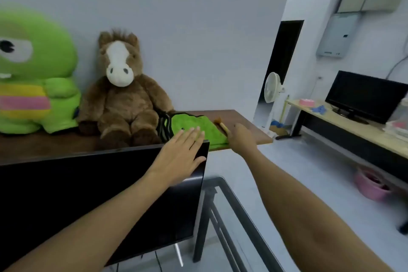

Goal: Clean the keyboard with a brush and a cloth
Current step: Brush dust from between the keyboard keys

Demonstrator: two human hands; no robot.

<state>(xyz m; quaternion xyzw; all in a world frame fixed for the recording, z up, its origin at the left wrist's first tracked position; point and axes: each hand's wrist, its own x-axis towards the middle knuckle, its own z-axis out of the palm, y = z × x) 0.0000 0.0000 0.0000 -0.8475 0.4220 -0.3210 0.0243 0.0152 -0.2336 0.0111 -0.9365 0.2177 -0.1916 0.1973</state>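
A green cloth (pixel 189 125) lies on the brown desk (pixel 247 123) behind the monitor. Just right of it lies a small brush (pixel 221 125) with a wooden handle and brown bristles. My left hand (pixel 180 157) is flat with fingers extended, over the monitor's top right corner, its fingertips reaching the cloth's near part. My right hand (pixel 241 139) is at the near end of the brush handle, fingers curled around it; the grip itself is hidden behind the hand. No keyboard is in view.
A black monitor (pixel 99 194) stands in front of me. A brown horse plush (pixel 123 95) and a green plush (pixel 33 73) sit on the desk by the wall. Black cables (pixel 164 126) lie beside the cloth. A second desk with a monitor (pixel 364 95) stands at right.
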